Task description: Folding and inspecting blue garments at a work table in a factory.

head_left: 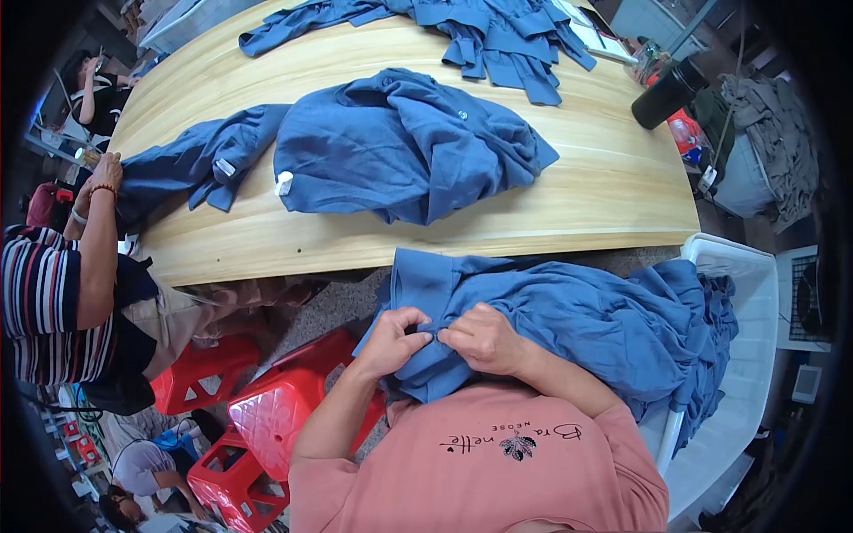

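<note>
A blue garment (551,306) stretches across my lap, from below the table's front edge to a white plastic tub on the right. At the left end of this cloth, my left hand (395,344) is closed in a pinch on the fabric. My right hand (484,339) grips the same spot from the other side, its fingers curled and its thumb towards the left thumb. A small round thing, perhaps a button, shows between the thumbs; it is too small to make out.
On the wooden table (604,178) lie a bunched blue garment (382,147) and more blue pieces (480,40). A black bottle (668,93) stands at its right edge. The white tub (742,311) is beside me. Red stools (280,413) and a person in a striped top (49,306) are left.
</note>
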Available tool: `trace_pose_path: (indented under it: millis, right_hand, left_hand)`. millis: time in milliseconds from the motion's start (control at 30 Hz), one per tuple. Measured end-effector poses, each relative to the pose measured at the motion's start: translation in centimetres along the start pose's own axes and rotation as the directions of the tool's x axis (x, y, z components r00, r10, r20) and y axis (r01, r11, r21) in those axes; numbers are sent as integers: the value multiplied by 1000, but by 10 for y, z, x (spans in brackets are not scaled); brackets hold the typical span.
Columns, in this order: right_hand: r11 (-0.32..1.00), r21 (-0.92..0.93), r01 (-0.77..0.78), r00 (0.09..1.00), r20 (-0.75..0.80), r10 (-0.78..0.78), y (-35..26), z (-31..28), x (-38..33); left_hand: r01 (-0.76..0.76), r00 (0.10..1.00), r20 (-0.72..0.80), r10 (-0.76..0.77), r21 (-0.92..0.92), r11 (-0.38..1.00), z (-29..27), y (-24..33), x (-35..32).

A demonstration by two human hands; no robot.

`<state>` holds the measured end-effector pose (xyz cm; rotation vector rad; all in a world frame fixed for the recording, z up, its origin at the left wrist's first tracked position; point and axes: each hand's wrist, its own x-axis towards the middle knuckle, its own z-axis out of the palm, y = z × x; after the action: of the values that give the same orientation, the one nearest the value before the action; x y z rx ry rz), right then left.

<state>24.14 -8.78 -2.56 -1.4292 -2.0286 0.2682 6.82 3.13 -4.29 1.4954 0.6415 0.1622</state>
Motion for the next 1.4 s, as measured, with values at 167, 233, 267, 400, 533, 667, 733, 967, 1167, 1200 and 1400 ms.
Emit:
trace_pose_path:
  millis: [167,233,267,400,533,667,733,967,1167,1200,1400]
  right_hand:
    - [995,103,-5,1000,-9,6,3,2,-4]
    - [996,90,-2,1000,-11,3,4,2,-4]
    - [997,75,0,1000,-10,1,4,2,-6]
    - [996,84,-33,997,-61,38,8,8,-13]
    - [994,110,-8,995,-97,19,6,6,-13]
    - [997,48,61,987,-155,-53,0,2,-10]
    - [995,41,94,980,-182,-85,-2,4,-11]
    - [977,-92,191,950,-234,-208,-3,4,-4]
    - [985,-148,83,972,-208,-113,-5,5,2]
    - [984,-158,79,971,-213,-112,-5,6,1]
    - [994,70,-85,956,-274,101,-1,15,4]
  left_hand:
    - [54,999,12,-53,-358,932,2,-2,-4]
    - [64,998,17,-62,-318,946,3,-2,-4]
    - [74,997,22,-71,-279,957,4,-2,-5]
    - [127,992,30,-123,-217,968,5,-1,-3]
    - [86,996,1,-88,-223,971,9,-3,-1]
    - [196,980,27,-195,-220,956,9,3,2]
    - [230,973,35,-227,-201,952,12,10,4]
    - [189,980,109,-164,-295,936,11,7,8]
    - [148,989,65,-135,-278,949,11,2,6]
    - [132,991,29,-128,-252,959,13,5,5]
    - [-120,960,-253,118,9,993,31,-4,-4]
